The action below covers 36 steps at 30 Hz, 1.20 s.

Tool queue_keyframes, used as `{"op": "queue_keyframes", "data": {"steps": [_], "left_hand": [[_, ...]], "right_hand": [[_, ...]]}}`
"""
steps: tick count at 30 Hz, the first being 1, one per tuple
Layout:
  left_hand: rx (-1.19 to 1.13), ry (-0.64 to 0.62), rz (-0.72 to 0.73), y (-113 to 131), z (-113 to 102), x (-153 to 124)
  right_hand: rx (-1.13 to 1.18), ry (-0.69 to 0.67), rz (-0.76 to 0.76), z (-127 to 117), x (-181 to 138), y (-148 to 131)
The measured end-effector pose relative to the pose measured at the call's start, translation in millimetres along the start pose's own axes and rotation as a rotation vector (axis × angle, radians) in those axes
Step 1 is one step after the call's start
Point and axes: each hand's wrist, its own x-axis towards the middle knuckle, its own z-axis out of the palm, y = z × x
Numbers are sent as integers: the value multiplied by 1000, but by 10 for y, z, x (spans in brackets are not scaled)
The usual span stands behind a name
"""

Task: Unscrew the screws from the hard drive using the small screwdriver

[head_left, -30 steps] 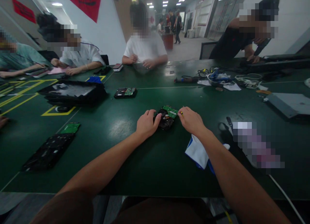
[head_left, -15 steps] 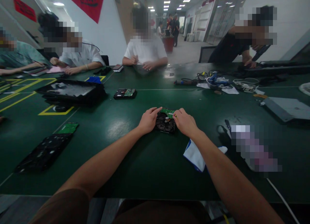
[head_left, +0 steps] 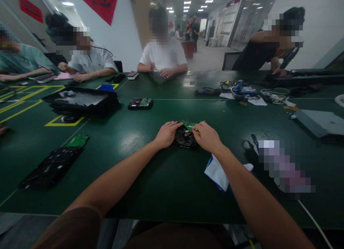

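Note:
A black hard drive (head_left: 184, 137) with a green circuit board on its far end lies on the green table (head_left: 150, 170) in front of me. My left hand (head_left: 167, 134) grips its left side, fingers curled over the edge. My right hand (head_left: 208, 136) is closed on a small yellow-tipped tool, its tip held over the drive's right side by the circuit board. Both forearms stretch forward from the near edge of the table.
A white and blue cloth (head_left: 219, 172) lies under my right forearm. A second hard drive (head_left: 140, 103) and a black tray (head_left: 80, 101) sit farther back; a black frame (head_left: 51, 166) and green board (head_left: 77, 140) lie left. Cables (head_left: 242, 89) and several seated people line the far side.
The hard drive has been turned from skewed to square with me and drawn slightly nearer. My right hand with the tool has come down onto the drive's right side.

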Motion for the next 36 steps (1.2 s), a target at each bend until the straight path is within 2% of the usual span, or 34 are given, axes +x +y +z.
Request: {"op": "queue_keyframes", "data": {"steps": [5, 12, 19, 24, 27, 36], "left_hand": [[-15, -9, 29, -21, 7, 6], [10, -54, 21, 94, 22, -42], [36, -35, -34, 281, -12, -101], [-21, -91, 44, 275, -71, -54], [-47, -81, 49, 256, -84, -37], [-126, -45, 41, 276, -119, -64]], "right_hand": [[82, 76, 3, 39, -10, 95], [209, 317, 68, 51, -7, 212], [251, 632, -63, -63, -53, 214], [302, 793, -120, -91, -49, 239], [348, 806, -136, -62, -32, 282], [295, 703, -88, -6, -54, 338]]}}
